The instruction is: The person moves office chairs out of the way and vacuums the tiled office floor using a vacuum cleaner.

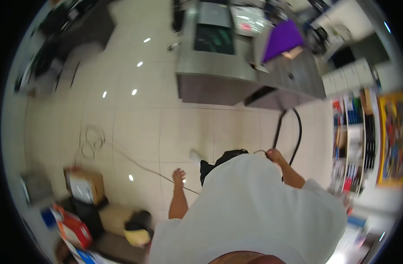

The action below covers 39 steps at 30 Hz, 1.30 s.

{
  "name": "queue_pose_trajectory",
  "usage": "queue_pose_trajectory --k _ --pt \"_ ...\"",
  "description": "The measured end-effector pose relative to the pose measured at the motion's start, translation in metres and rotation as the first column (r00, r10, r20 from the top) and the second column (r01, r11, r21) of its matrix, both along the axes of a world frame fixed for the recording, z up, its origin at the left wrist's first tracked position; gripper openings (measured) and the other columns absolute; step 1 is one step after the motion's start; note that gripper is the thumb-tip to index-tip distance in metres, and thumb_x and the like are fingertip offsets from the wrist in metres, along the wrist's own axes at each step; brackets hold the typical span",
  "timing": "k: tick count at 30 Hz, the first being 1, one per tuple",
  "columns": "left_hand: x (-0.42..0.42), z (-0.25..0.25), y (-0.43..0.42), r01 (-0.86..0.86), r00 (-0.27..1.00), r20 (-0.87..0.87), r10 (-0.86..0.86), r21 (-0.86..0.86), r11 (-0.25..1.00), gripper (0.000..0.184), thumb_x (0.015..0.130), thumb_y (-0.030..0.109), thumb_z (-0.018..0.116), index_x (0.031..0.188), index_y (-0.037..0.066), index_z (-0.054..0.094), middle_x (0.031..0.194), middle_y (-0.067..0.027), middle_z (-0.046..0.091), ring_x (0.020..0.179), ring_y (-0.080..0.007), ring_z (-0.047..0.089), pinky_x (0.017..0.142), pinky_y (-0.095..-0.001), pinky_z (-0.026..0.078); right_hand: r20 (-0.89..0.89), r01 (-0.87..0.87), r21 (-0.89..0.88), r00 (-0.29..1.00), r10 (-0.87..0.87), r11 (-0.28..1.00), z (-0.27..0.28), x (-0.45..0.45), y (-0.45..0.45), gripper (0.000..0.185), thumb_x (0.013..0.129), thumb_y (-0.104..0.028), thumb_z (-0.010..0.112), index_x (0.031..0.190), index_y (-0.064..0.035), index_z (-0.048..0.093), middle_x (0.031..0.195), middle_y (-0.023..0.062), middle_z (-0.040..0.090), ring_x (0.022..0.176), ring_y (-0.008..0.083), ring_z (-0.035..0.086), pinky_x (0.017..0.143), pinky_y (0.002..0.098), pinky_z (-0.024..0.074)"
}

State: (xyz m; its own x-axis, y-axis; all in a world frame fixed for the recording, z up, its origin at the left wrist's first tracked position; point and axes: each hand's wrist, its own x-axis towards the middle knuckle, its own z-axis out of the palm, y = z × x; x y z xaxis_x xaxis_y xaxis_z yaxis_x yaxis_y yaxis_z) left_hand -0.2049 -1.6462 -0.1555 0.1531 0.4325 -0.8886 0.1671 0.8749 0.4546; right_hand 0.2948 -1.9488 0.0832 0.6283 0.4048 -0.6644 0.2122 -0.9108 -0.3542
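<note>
My left hand (179, 176) hangs over the tiled floor with its fingers loosely curled and a little apart, and nothing shows in it. A thin grey cable (144, 168) runs across the floor from loose coils at the left, passes beneath my left wrist and goes out of sight under my shirt. On the other side, my right hand (275, 155) is closed on a thin cable (259, 152) beside my waist. A black tube (278, 130) and a curved black hose (300, 132) run from the desk's edge down past this hand. Their lower ends are hidden by my arm.
A grey desk (214, 86) stands ahead with a laptop (214, 37) and a purple item (284, 40) on it. Shelves (347, 136) line the right. At lower left are a cardboard box (85, 187) and a sofa (118, 244) bearing bags.
</note>
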Motion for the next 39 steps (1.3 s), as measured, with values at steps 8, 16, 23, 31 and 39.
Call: queue_pose_trajectory --k 8,16,23,31,39 --pt "0.106 0.068 0.0 0.653 0.757 -0.032 -0.653 0.077 0.753 0.061 0.107 0.059 0.04 0.13 0.011 0.069 0.114 -0.0083 0.072 0.092 -0.0158 0.064 0.071 -0.0323 0.046 0.031 0.203 0.021 0.978 -0.204 0.979 -0.033 -0.038 -0.11 0.03 0.087 -0.034 0.066 0.089 -0.0055 0.076 0.081 0.0138 0.076 0.073 0.0289 0.075 0.064 0.0435 0.0588" --pt "0.17 0.053 0.026 0.922 0.371 -0.229 -0.9 -0.024 0.386 0.062 0.108 0.057 0.044 0.125 0.005 0.073 0.098 -0.0066 0.073 0.082 -0.0132 0.063 0.065 -0.0273 0.046 -0.165 0.656 -0.023 0.742 -0.65 0.755 -0.072 -0.066 -0.182 0.025 0.087 -0.027 0.067 0.094 -0.0049 0.076 0.08 0.0106 0.077 0.069 0.0206 0.076 0.058 0.0366 0.0607" --pt "0.351 0.083 -0.069 0.973 -0.144 -0.284 -0.948 0.134 -0.188 0.061 0.108 0.056 0.046 0.122 0.004 0.074 0.095 -0.0062 0.072 0.079 -0.0132 0.063 0.064 -0.0276 0.046 -0.102 0.702 0.044 0.711 -0.695 0.711 -0.151 -0.06 -0.327 0.028 0.09 -0.027 0.061 0.097 -0.005 0.077 0.08 0.0113 0.077 0.068 0.0226 0.076 0.063 0.0394 0.0616" --pt "0.544 0.153 -0.223 0.725 -0.428 -0.342 -0.837 0.423 -0.543 0.06 0.108 0.054 0.048 0.118 0.002 0.076 0.091 -0.0058 0.072 0.076 -0.0133 0.063 0.063 -0.0278 0.047 -0.047 0.908 0.279 0.339 -0.939 0.314 -0.172 0.001 -0.468 0.031 0.092 -0.031 0.065 0.097 -0.0019 0.074 0.077 0.0099 0.075 0.064 0.0203 0.074 0.066 0.0366 0.0593" --pt "0.791 0.131 -0.297 0.839 -0.311 -0.45 -0.837 0.283 -0.464 0.049 0.107 0.043 0.054 0.104 0.001 0.079 0.086 -0.0065 0.071 0.073 -0.013 0.063 0.064 -0.0302 0.049 -0.227 0.863 0.425 -0.192 -0.955 -0.275 -0.182 0.017 -0.603 0.029 0.097 -0.025 0.059 0.094 0.002 0.072 0.075 0.0105 0.072 0.065 0.0181 0.069 0.063 0.033 0.0577"
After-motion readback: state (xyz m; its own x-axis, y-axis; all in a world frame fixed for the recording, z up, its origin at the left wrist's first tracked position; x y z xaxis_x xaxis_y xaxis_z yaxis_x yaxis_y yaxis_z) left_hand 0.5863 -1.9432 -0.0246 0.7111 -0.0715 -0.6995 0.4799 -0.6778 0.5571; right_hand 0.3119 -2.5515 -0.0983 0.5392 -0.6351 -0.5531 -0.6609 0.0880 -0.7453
